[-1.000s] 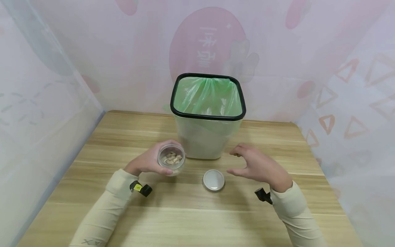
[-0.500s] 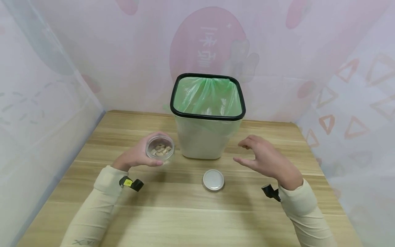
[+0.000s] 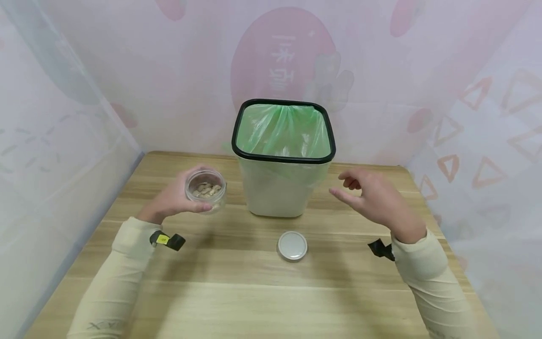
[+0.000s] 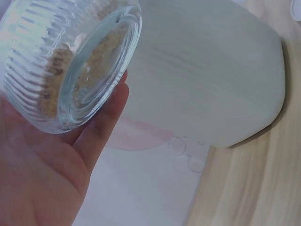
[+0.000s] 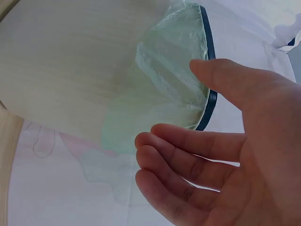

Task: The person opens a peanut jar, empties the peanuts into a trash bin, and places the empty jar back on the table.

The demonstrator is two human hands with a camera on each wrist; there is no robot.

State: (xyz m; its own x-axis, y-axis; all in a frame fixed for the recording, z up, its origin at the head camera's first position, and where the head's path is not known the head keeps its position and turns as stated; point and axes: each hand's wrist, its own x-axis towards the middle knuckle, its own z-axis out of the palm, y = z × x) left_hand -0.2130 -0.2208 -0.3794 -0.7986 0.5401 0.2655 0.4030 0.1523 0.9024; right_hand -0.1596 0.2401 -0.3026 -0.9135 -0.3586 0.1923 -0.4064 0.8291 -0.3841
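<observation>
My left hand (image 3: 175,195) grips a clear ribbed glass jar (image 4: 42,61), lifted above the table left of the bin. Several pale tan pieces that look like peanuts (image 3: 206,189) lie inside the lidless jar, its mouth tipped toward the head camera. My right hand (image 3: 377,197) hovers on the other side of the bin, fingers loosely bent, thumb apart, holding nothing. Between the hands stands a whitish bin (image 3: 277,190) with a black rim and a green plastic bag (image 3: 275,132) lining it. A round whitish lid (image 3: 292,246) lies flat on the table before the bin.
The wooden table (image 3: 262,301) spans the area under both arms. Printed cloth walls (image 3: 182,84) enclose it at the back and both sides, with the bin close to the back one.
My left hand has carried the jar leftward and up, away from the bin. My right hand has drawn off to the right and up. Bin and lid have stayed in place.
</observation>
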